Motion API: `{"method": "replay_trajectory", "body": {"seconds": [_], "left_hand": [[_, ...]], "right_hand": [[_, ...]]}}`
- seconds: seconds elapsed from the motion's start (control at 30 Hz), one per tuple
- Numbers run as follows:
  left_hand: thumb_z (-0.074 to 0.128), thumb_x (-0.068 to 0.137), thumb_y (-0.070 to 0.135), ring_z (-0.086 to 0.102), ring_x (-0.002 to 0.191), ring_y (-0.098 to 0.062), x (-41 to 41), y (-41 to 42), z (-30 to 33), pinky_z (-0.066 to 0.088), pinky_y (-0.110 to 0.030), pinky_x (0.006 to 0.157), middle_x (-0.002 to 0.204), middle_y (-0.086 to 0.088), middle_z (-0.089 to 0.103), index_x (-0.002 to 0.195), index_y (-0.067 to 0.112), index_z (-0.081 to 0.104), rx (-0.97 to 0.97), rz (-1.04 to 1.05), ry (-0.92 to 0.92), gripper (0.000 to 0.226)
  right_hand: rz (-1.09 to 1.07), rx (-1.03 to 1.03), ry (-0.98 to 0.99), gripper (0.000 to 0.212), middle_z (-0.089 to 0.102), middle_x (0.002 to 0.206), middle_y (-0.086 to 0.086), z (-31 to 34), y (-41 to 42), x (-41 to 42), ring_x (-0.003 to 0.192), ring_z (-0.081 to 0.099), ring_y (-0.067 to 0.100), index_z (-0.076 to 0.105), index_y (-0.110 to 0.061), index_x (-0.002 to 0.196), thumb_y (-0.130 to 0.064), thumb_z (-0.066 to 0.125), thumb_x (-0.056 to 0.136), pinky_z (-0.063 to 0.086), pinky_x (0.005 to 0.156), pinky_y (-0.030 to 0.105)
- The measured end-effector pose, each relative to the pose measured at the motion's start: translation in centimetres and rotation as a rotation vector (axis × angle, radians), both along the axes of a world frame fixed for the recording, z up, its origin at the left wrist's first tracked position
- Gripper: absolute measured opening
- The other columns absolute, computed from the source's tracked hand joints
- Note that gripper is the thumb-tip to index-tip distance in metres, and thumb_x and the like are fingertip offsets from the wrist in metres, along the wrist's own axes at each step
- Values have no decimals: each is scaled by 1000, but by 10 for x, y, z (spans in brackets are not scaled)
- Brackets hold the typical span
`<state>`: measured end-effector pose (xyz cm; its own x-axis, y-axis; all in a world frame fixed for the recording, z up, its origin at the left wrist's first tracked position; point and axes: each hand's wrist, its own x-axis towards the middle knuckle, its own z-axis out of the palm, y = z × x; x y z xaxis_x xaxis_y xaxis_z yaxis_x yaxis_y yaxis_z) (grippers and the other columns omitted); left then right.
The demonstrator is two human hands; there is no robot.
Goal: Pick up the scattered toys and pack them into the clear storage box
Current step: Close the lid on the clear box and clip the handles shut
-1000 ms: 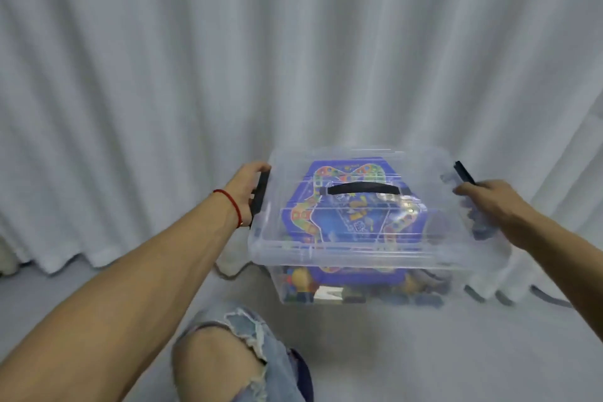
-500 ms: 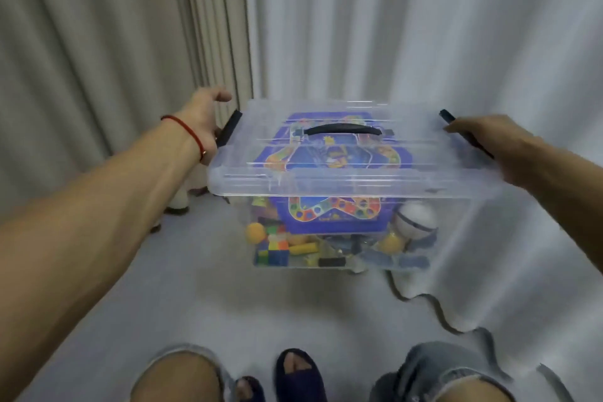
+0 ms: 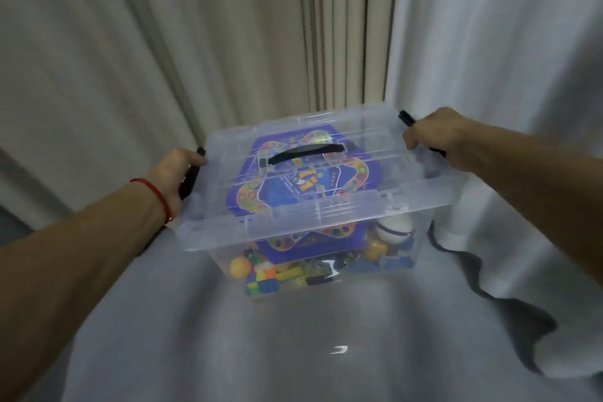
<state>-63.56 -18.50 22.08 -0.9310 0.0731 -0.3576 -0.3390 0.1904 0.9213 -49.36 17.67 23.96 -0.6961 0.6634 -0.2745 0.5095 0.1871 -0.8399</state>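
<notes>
Packing looking finished: lid [image 3: 326,170] sitting on box [image 3: 313,206], no loose toys showing on grey floor [image 3: 293,336]. Left hand [image 3: 174,173] curling round black side latch [image 3: 191,178]; right hand [image 3: 437,137] gripping opposite latch [image 3: 406,117]. Box sitting between curtains, whether touching floor unclear. Inside: blue game board [image 3: 306,192], coloured blocks [image 3: 264,281], white ball [image 3: 393,228], yellow ball [image 3: 240,266].

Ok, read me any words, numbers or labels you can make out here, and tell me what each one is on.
Blue game board under the lid of the clear storage box: yellow print near its middle, too blurred to read.
Lid, black top handle and black side latches: no lettering visible.
Toys at the bottom, including the colour cube and white ball: no text that can be made out.
Nothing legible anywhere.
</notes>
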Motion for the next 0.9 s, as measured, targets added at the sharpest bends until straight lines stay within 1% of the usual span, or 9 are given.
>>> {"method": "replay_trajectory", "body": {"seconds": [0.1, 0.23, 0.37, 0.5, 0.57, 0.63, 0.7, 0.8, 0.9], "left_hand": [[62, 85, 23, 58, 65, -24, -37, 4, -64, 51, -29, 57, 72, -5, 61, 82, 12, 63, -12, 109, -91, 11], [65, 85, 10, 56, 62, -24, -90, 9, -138, 46, -22, 39, 81, -11, 60, 98, 3, 65, -49, 218, -17, 15], [61, 87, -1, 53, 58, -22, -115, 17, -190, 49, -26, 38, 78, -12, 55, 91, 5, 64, -36, 255, 4, 8], [58, 90, 1, 54, 52, -20, -143, 30, -207, 45, -25, 30, 70, -9, 52, 102, 6, 62, -33, 309, 53, 13], [60, 90, 3, 54, 56, -21, -150, 37, -205, 46, -28, 33, 71, -8, 54, 102, 7, 61, -25, 335, 67, 13], [62, 87, 3, 56, 57, -22, -154, 41, -206, 47, -31, 39, 71, -8, 56, 91, 7, 61, -22, 378, 70, 6], [62, 85, 2, 56, 56, -22, -157, 44, -209, 47, -28, 37, 71, -9, 55, 81, 9, 60, -23, 398, 79, 9], [63, 85, 4, 58, 60, -22, -161, 49, -213, 47, -28, 43, 74, -7, 57, 85, 10, 60, -5, 403, 92, 8], [67, 83, 8, 64, 68, -23, -165, 53, -211, 53, -35, 54, 81, -6, 63, 91, 14, 62, 22, 392, 70, 11]], "right_hand": [[28, 54, 28, 44, 65, 102, 26, -60, 15, -69, 80, 68, 40, 64, -3, 112, 2, 66, 68, 56, 71, 57], [72, 129, 72, 51, 62, 111, 15, -130, 34, -148, 95, 65, 34, 58, -19, 124, -4, 69, 77, 59, 80, 45], [157, 213, 9, 61, 63, 120, 11, -184, 52, -202, 100, 65, 32, 59, -21, 132, -12, 72, 72, 59, 84, 43], [176, 209, 35, 54, 58, 136, 9, -203, 56, -211, 118, 59, 28, 53, -14, 140, -6, 66, 88, 47, 104, 38], [113, 264, 51, 56, 53, 139, 13, -212, 51, -201, 121, 55, 33, 43, -12, 145, -16, 61, 93, 46, 100, 35], [1, 324, 7, 62, 48, 139, 20, -232, 38, -189, 119, 53, 38, 34, -8, 147, -33, 55, 93, 46, 94, 38], [-89, 141, 38, 76, 42, 142, 23, -253, 23, -189, 121, 50, 42, 19, -14, 150, -44, 47, 86, 46, 98, 52], [-101, 54, 72, 71, 21, 157, 24, -267, 26, -211, 137, 36, 42, 0, -18, 156, -33, 40, 99, 38, 106, 63], [-115, 73, 43, 67, 6, 161, 19, -260, 36, -228, 140, 31, 41, 0, -25, 157, -32, 38, 103, 39, 106, 61]]}}
